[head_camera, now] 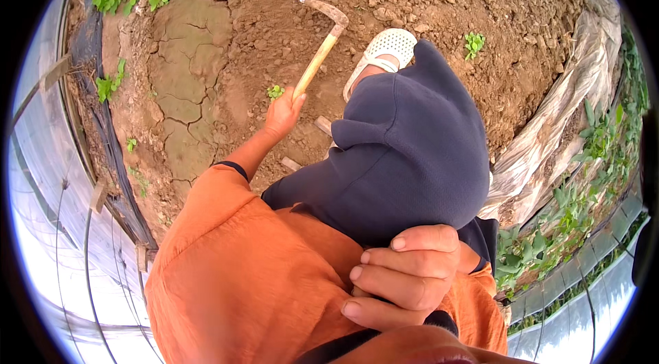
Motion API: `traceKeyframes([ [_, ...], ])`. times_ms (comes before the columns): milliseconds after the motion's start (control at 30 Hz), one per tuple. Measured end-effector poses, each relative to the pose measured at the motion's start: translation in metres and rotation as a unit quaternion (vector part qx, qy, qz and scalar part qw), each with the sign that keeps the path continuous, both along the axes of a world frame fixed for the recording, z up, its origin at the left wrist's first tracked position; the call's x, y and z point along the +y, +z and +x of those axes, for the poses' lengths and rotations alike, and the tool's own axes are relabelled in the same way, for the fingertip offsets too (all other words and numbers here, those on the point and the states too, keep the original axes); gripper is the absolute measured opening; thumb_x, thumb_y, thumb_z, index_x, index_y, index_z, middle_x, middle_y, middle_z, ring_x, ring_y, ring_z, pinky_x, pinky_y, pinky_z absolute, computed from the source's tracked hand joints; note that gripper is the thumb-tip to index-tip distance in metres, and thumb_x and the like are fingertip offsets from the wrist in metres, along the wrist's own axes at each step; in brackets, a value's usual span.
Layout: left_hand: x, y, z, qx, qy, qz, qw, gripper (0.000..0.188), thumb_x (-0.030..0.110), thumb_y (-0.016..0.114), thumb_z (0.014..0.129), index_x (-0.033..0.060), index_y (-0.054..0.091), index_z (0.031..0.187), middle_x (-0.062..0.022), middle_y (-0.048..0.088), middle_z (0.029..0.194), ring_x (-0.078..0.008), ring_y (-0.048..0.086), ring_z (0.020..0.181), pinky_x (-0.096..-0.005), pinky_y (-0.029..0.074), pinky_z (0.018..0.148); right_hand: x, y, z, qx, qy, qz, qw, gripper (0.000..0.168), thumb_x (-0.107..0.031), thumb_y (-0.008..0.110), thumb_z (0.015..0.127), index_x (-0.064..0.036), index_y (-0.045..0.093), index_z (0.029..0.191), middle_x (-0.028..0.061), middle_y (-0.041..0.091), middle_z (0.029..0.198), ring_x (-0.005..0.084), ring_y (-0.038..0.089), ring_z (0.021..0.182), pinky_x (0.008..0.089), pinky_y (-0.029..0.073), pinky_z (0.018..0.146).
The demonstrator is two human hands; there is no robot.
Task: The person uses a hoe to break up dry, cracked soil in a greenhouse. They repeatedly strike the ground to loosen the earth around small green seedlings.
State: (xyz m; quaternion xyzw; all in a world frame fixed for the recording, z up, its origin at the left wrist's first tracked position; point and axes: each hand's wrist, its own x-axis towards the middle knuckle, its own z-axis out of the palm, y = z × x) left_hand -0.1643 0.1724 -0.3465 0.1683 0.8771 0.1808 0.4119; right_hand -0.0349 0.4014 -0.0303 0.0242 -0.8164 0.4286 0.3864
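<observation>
My left hand (pixel 284 113) grips the lower end of the pale wooden handle of a short hand tool (pixel 316 63), a hoe or sickle. Its rusty, bent metal head points left, above the brown soil (pixel 267 34). A small green seedling (pixel 275 92) stands right beside that hand. My right hand (pixel 406 276) is raised close before my chest, fingers curled in and closed; nothing shows in it, though its palm is hidden. Between the hands lies my bent knee in dark blue trousers (pixel 412 148).
A white perforated clog (pixel 386 50) is on my foot. Another seedling (pixel 474 45) grows on the right. Cracked, greenish soil (pixel 190 65) and black sheeting (pixel 100 81) lie left, beside a film wall (pixel 56 158) with hoops. Crumpled film (pixel 545 132) and leafy plants (pixel 571 204) line the right.
</observation>
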Motion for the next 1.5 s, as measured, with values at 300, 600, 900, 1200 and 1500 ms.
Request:
traceKeyframes([
  [300,0.145,0.005,-0.056,0.071,-0.118,0.073,0.988,0.039,0.045,0.055,0.098,0.0064,0.055,0.101,-0.0239,0.068,0.088,-0.0461,0.065,0.088,-0.0563,0.049,0.076,0.001,-0.004,0.002,0.026,0.01,-0.033,0.999,0.019,-0.016,0.057,0.082,-0.012,0.072,0.092,0.0002,0.061,0.078,0.0117,0.058,0.067,0.0313,0.05,0.079],
  [600,0.224,-0.038,-0.057,0.089,-0.183,0.102,0.974,0.041,0.047,0.052,0.1,0.0064,0.055,0.107,-0.0221,0.068,0.085,-0.0443,0.065,0.086,-0.0537,0.049,0.075,0.0,-0.002,-0.005,0.053,-0.031,-0.043,0.997,0.018,-0.015,0.06,0.079,-0.009,0.071,0.091,0.0012,0.06,0.077,0.0129,0.056,0.065,0.0304,0.05,0.076],
  [900,0.19,-0.007,-0.05,0.123,-0.174,0.062,0.975,0.043,0.048,0.052,0.099,0.0052,0.057,0.105,-0.0242,0.07,0.092,-0.0446,0.066,0.091,-0.0557,0.049,0.078,0.003,-0.003,0.003,0.025,-0.025,-0.022,0.999,0.015,-0.015,0.061,0.087,-0.016,0.073,0.096,-0.0012,0.065,0.084,0.0129,0.06,0.072,0.0307,0.052,0.081],
  [1200,0.2,-0.007,-0.083,0.169,-0.107,0.149,0.968,0.042,0.047,0.051,0.101,0.006,0.055,0.098,-0.0193,0.065,0.078,-0.0434,0.064,0.078,-0.0517,0.048,0.069,-0.005,-0.006,0.0,0.062,-0.055,-0.046,0.995,0.018,-0.017,0.063,0.076,-0.009,0.071,0.091,0.0014,0.06,0.079,0.0148,0.055,0.067,0.0319,0.051,0.077],
  [1500,0.23,-0.02,-0.099,0.105,-0.164,0.057,0.979,0.048,0.05,0.051,0.099,0.0036,0.058,0.104,-0.0268,0.069,0.099,-0.0477,0.064,0.099,-0.055,0.049,0.085,-0.002,-0.007,-0.002,0.052,-0.057,-0.043,0.996,0.017,-0.015,0.06,0.084,-0.012,0.072,0.095,-0.0013,0.062,0.077,0.0105,0.059,0.065,0.0261,0.05,0.074],
])
